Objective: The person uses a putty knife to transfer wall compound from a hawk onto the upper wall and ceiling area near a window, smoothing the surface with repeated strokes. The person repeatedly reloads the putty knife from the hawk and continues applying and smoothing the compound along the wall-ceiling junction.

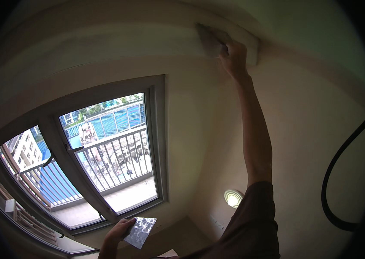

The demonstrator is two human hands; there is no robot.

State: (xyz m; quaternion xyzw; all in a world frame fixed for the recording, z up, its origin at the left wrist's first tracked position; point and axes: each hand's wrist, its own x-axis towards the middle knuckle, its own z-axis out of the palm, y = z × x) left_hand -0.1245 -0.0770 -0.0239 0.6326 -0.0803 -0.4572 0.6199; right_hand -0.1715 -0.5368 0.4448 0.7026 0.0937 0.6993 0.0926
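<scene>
My right hand (pixel 234 56) is raised high on a stretched arm, its fingers closed round a dark, flat-bladed scraper (pixel 209 41). The scraper's blade lies against the beam (pixel 148 41) under the ceiling, near the beam's right end; its outline is a little blurred. Low down, below the window, my left hand (pixel 120 228) grips a shiny, square-edged metal scraper blade (pixel 141 232). Bright reflections cover this blade's upper part. Whatever handle it has is hidden in my fingers.
A grey-framed window (pixel 158 142) fills the left side, with a railing (pixel 117 159) and buildings outside. A round lit lamp (pixel 233 198) shows beside my right upper arm. At the right hangs a black cable or hose (pixel 327 181). The ceiling (pixel 303 39) spans the upper right.
</scene>
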